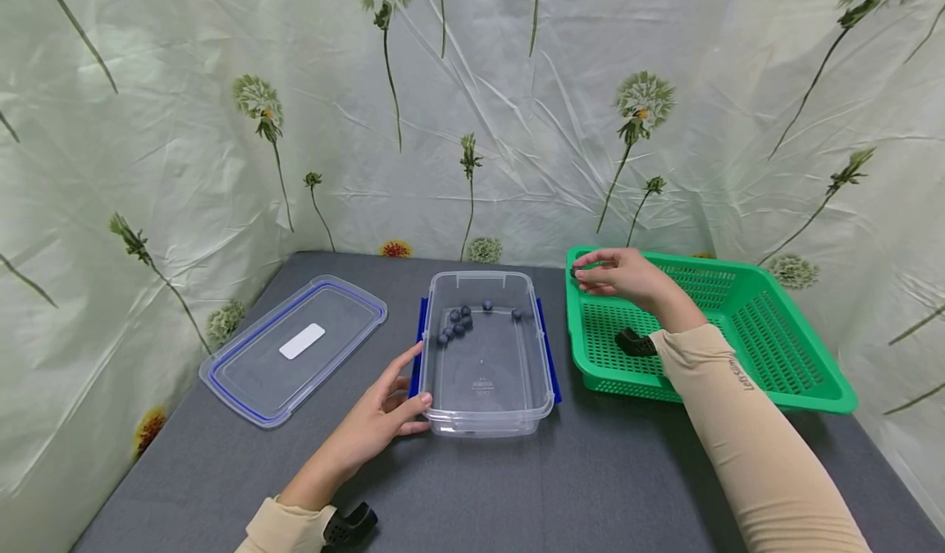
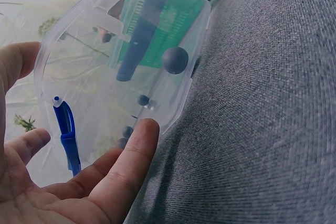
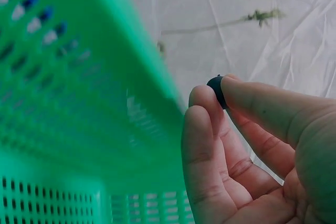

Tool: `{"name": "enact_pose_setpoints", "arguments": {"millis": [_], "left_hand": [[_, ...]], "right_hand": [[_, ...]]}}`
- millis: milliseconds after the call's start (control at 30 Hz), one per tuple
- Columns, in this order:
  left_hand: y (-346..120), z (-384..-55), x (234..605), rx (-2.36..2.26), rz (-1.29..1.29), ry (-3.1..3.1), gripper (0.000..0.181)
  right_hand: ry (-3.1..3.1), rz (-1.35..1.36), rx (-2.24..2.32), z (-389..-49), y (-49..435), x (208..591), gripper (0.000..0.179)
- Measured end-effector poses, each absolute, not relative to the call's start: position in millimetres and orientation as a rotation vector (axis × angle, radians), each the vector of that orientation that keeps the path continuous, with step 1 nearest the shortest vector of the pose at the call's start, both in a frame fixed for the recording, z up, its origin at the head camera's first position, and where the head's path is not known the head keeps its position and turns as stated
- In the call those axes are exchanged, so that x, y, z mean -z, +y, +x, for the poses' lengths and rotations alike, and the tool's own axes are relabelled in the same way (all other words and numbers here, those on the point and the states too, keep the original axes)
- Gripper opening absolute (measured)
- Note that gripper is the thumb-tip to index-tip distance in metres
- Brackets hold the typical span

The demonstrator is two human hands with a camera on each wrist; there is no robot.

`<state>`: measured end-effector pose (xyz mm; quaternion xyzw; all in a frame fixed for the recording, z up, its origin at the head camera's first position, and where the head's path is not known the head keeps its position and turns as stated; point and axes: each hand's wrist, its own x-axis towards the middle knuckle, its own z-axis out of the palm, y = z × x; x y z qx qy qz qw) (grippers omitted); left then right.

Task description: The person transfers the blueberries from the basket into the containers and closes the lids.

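Observation:
A clear plastic food container (image 1: 483, 364) with blue side clips stands in the middle, several blueberries (image 1: 455, 323) lying mostly at its left and back. My left hand (image 1: 380, 418) rests against its near left corner, thumb at the rim and fingers spread along the side; the left wrist view shows these fingers (image 2: 134, 161) fairly straight. Between thumb and fingertips, my right hand (image 1: 623, 278) pinches one blueberry (image 3: 217, 91). That hand is over the left edge of the green plastic basket (image 1: 778, 331), whose wall rises beside it in the right wrist view.
A clear lid (image 1: 332, 315) with a blue seal and white label lies left of the container. Dark grey cloth (image 1: 472, 495) covers the table. Behind it hangs a pale curtain (image 1: 517, 126) with dandelion prints. The basket stands right of the container, partly behind my right forearm.

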<state>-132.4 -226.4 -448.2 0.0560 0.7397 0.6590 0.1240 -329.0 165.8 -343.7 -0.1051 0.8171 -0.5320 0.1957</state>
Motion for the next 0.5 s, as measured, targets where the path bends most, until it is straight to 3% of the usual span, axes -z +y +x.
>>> {"name": "enact_pose_setpoints", "arguments": {"millis": [500], "left_hand": [[-229, -134, 448, -1.918, 0.204, 2.145, 0.079]], "right_hand": [[2.298, -0.404, 1.412, -327, 109, 342, 0.037]]}}
